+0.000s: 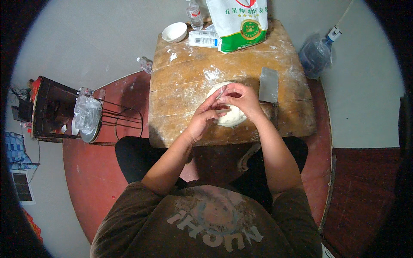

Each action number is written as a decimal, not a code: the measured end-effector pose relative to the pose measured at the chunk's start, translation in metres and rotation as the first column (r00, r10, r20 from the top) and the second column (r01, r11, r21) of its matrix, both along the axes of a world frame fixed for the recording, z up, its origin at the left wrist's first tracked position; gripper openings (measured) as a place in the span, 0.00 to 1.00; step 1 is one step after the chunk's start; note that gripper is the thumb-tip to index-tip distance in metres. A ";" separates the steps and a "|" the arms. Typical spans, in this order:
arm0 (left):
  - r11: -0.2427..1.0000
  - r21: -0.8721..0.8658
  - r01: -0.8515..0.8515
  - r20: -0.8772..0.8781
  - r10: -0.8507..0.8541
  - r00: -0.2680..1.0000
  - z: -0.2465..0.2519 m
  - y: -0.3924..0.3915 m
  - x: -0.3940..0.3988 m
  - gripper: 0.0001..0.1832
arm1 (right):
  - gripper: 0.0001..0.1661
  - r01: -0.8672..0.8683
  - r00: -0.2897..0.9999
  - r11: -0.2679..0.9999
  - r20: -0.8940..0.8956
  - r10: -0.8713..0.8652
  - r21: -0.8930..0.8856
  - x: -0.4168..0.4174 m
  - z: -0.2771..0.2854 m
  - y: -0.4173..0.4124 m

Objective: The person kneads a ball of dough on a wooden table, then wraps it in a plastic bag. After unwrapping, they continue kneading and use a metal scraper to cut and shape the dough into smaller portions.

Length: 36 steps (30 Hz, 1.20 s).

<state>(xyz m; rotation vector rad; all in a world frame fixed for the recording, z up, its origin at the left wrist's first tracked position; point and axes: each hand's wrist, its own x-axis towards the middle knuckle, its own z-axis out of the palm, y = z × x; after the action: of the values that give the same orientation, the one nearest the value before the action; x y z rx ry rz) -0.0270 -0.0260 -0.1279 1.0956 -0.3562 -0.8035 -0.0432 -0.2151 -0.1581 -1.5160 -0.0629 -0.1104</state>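
Note:
A pale lump of dough (230, 117) rests on the floured wooden table (180, 96), partly hidden by both hands. My left hand (205, 114) is over its left side, thumb apart from the fingers. From the right, my right hand (245, 100) curves over the dough, its fingertips meeting those of my left hand. Something thin and greyish shows between the fingers; whether it is dough or a held object cannot be told. A flat metal dough scraper (268, 84) lies to the right of my right hand. Loose flour (212, 73) is scattered beyond the dough.
At the table's far side are a white bowl (174, 32), a clear plastic bottle (195, 16), a white packet (203, 38) and a large flour bag (242, 29). A big water bottle (314, 56) stands off to the right, and a stool (129, 119) to the left.

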 end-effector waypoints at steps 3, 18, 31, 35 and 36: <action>0.992 0.121 0.015 0.128 -0.031 0.991 -0.014 0.001 0.000 0.44 | 0.10 -0.010 0.997 0.989 -0.068 0.020 0.147 -0.002 0.010 0.007; 0.998 -0.063 0.029 -0.174 -0.040 0.984 0.007 0.005 0.002 0.43 | 0.05 0.240 0.967 0.908 -0.002 -0.256 -0.343 0.000 -0.007 0.003; 0.985 -0.157 -0.070 -0.042 0.064 0.997 -0.011 0.019 0.008 0.36 | 0.15 0.182 0.871 0.499 -0.097 -0.482 -0.847 -0.006 -0.007 0.007; 0.983 -0.169 -0.066 -0.048 0.058 0.997 -0.011 0.021 0.008 0.34 | 0.07 0.107 0.941 0.761 -0.183 -0.287 -0.640 -0.001 -0.011 -0.009; 0.988 -0.143 -0.059 -0.006 0.059 0.998 -0.012 0.020 0.009 0.35 | 0.05 0.096 0.959 0.850 -0.180 -0.218 -0.518 0.000 -0.020 -0.015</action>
<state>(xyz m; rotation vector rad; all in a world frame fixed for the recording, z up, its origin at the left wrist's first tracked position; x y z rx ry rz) -0.0182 -0.0056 -0.1396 0.9670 -0.3727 -0.7157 -0.0434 -0.2303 -0.1784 -2.0533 0.2428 -0.0478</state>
